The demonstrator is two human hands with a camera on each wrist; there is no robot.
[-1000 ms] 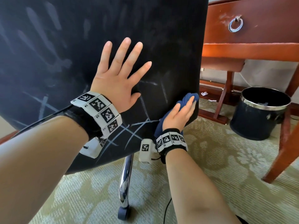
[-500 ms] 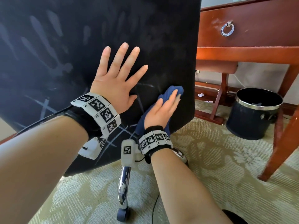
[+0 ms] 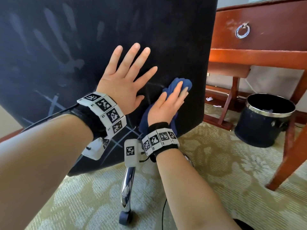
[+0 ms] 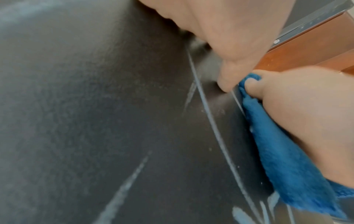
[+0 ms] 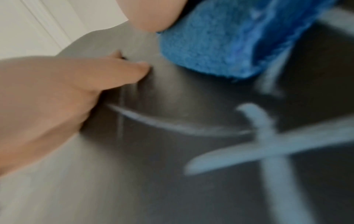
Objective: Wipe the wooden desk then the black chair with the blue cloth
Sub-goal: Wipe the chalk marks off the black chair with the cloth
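On the black chair, right hand slid blue cloth leftward

The right wrist view is smeared with motion blur, so the blue cloth and the chalky marks lose their edges. In the head view the right hand covers most of the cloth, and the frame cuts off the black chair and the desk.

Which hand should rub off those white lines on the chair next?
The right hand: it already presses the blue cloth on the black chair. The left hand lies flat, bare.
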